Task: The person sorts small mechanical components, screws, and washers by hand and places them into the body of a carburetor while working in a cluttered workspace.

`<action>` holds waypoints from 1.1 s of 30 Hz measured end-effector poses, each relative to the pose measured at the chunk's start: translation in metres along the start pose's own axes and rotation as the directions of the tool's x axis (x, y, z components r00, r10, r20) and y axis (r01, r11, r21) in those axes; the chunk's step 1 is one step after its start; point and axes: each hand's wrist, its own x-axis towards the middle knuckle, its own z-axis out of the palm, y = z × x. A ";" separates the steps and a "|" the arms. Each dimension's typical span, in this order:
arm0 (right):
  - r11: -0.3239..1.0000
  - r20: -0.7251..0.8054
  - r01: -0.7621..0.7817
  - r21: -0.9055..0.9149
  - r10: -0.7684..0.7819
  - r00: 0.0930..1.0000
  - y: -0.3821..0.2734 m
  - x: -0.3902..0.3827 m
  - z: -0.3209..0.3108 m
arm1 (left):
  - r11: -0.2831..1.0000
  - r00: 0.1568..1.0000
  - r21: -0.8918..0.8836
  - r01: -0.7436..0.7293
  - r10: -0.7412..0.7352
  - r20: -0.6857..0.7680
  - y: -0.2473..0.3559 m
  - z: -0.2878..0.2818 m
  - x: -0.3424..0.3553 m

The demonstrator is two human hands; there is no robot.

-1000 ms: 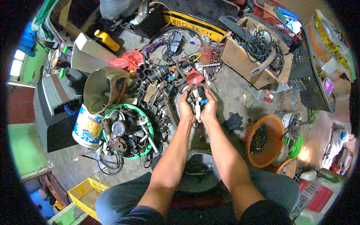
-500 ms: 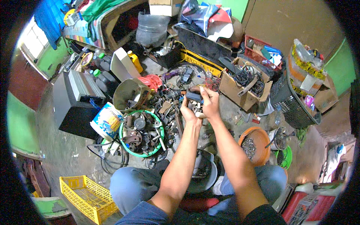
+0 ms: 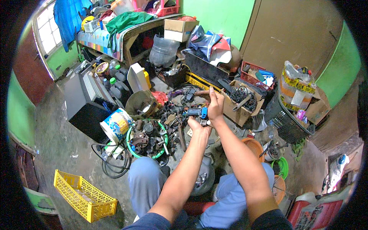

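Note:
My left hand (image 3: 200,126) is closed around a small dark device with a bright blue part (image 3: 204,112). The device sits above its thumb, in front of the heaped parts. Just to the right is my right hand (image 3: 215,108), raised with its fingers stretched apart and its palm turned towards the device. A dark brown, long shape by its fingers is too unclear to name. Left of the hands stands a green-rimmed basin (image 3: 167,138) full of greasy metal parts. A grey container (image 3: 207,182) with small parts stands between my legs.
A cardboard box (image 3: 234,112) of black cables lies beyond my right hand. Nearby are a black mesh basket (image 3: 281,124), an orange basin (image 3: 253,145) and a green bowl (image 3: 283,165). On the left are a white-and-blue bucket (image 3: 111,132), a black case (image 3: 82,120) and a yellow crate (image 3: 91,209).
My right hand has come off the device and opened, with its fingers up. The device has turned to show its blue part. The view has tilted up, showing more of the far wall.

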 end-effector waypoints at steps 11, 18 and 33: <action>0.900 -0.122 0.210 -0.381 -0.274 0.954 -0.040 0.034 -0.011 | 0.998 0.997 0.040 0.056 -0.054 -0.049 -0.024 0.060 -0.002; 0.986 -0.075 0.057 -0.157 -0.069 0.995 -0.002 0.051 -0.039 | 0.974 0.995 0.206 0.093 -0.083 -0.056 -0.035 0.068 0.031; 0.978 -0.156 -0.054 0.203 0.087 0.984 0.013 0.080 -0.051 | 0.979 0.979 0.152 0.137 -0.110 -0.172 -0.028 0.049 0.082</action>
